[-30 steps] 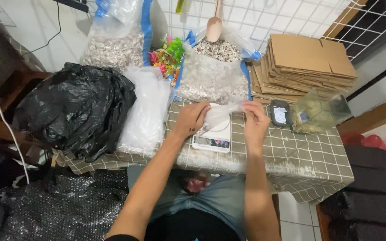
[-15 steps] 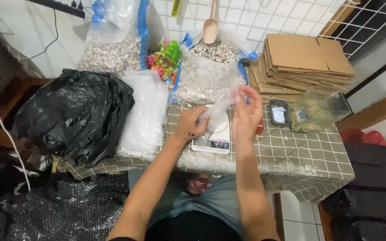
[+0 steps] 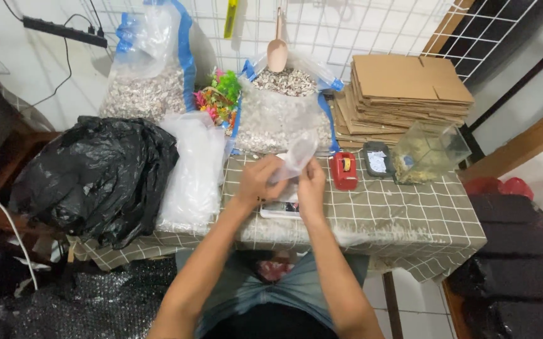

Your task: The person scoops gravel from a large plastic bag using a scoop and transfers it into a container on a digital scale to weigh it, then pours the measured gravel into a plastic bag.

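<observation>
Both hands meet over the middle of the surface (image 3: 409, 220), above a flat white scale (image 3: 281, 209) that lies near the front edge. The left hand (image 3: 260, 182) and right hand (image 3: 312, 183) are each pinched shut on a small clear plastic bag (image 3: 299, 154), which stands up between them with its top tilted away toward the far side.

Handling: the bag looks thin, limp and nearly weightless; the film is likely slick and will crumple or fold rather than hold a shape. The hold is low on the bag; its mouth cannot be made out.

Room: tight on the left, where a heap of clear bags (image 3: 193, 169) leans against a bulky black sack (image 3: 92, 176) that overhangs the surface's corner. Behind stands an open bag of pale gravel (image 3: 277, 107) with a scoop (image 3: 277, 47) stuck in it, beside some bright plastic plants (image 3: 218, 100) and a second gravel bag (image 3: 149, 81). To the right sit a red tape dispenser (image 3: 345, 169), a small dark device (image 3: 378, 160) and a clear tank (image 3: 428, 154), with flat cardboard (image 3: 406, 88) stacked behind. Bare cloth lies front right.
</observation>
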